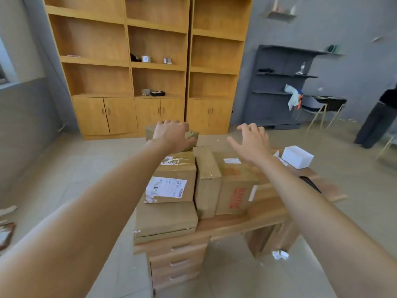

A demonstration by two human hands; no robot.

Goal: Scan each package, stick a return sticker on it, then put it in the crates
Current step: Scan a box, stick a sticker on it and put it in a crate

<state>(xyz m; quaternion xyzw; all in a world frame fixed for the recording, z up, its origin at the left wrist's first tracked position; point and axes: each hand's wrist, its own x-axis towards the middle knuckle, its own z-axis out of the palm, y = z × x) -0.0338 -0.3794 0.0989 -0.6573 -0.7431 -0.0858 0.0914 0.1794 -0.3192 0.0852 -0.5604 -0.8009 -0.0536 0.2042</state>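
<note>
Several brown cardboard packages stand on a wooden desk (266,214). At the far end my left hand (171,134) grips a small box (191,137), fingers curled over its top. Below it lies a box with a white shipping label (171,181), on top of a flat box (165,220). A narrow box (207,181) and a box with red print (236,186) stand to the right. My right hand (253,143) hovers above the red-print box with fingers spread, holding nothing. No scanner, stickers or crates can be made out.
A white box (297,157) and a dark object (311,183) sit on the desk's right side. Wooden shelving (150,65) lines the far wall, with grey shelves (279,82) and chairs to the right. A person (378,117) stands at the far right. Paper scraps lie on the floor.
</note>
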